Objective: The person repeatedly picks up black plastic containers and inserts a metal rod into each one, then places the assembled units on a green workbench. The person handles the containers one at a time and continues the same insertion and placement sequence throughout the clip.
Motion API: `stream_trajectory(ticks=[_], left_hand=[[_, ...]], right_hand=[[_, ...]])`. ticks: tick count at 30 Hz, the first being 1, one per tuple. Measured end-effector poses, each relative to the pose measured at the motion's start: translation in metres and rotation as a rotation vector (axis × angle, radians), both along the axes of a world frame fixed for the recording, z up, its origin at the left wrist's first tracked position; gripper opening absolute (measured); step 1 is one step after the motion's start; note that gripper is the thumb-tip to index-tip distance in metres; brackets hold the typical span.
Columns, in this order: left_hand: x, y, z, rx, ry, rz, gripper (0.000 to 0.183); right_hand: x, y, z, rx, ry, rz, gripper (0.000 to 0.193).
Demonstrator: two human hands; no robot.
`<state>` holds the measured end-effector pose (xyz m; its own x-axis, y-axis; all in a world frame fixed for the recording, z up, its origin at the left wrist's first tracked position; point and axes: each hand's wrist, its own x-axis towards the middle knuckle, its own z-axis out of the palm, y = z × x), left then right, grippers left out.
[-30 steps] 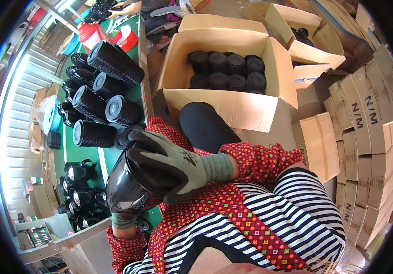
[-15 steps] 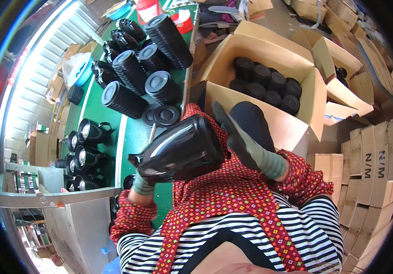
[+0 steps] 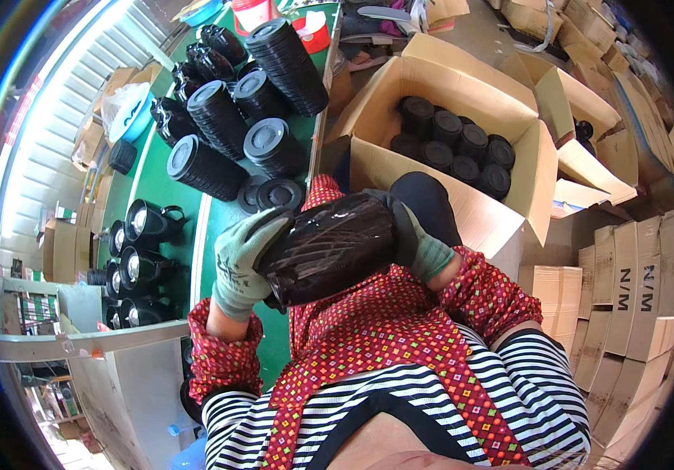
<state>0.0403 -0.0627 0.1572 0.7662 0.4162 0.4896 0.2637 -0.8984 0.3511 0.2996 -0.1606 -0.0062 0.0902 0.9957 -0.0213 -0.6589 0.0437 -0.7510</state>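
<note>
Both my hands hold a glossy black jug (image 3: 331, 249), which seems wrapped in clear plastic film and lies nearly level above my lap. My left hand (image 3: 244, 262), in a grey-green glove with dark palm, is closed around its left end. At the other end, my right hand (image 3: 422, 244), gloved the same way, wraps its fingers over the edge. Just beyond the jug, round black discs (image 3: 279, 196) lie at the edge of the green table (image 3: 210, 235).
Stacks of black lids (image 3: 210, 168) and several film-wrapped black pieces (image 3: 219, 45) stand on the table. Black jugs with handles (image 3: 147, 223) lie at left. An open carton (image 3: 458, 78) holding black cylinders (image 3: 472, 141) is ahead right. Cardboard boxes (image 3: 627, 298) are piled at right.
My right hand, apart from the jug before, has come left onto its right end. My left hand has come up around the other end, and the jug has turned more level.
</note>
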Motion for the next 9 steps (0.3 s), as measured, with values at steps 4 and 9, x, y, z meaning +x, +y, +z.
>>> stream_trajectory(ticks=[4,9], left_hand=[[-0.040,0.008,-0.103,-1.197,-0.360,-0.134,0.060],[-0.030,-0.014,-0.166,-1.284,-0.358,-0.129,0.057]], right_hand=[[0.002,-0.008,0.077,-0.134,0.067,0.034,0.071],[0.027,-0.007,0.111,0.748,-1.147,-0.022,0.102]])
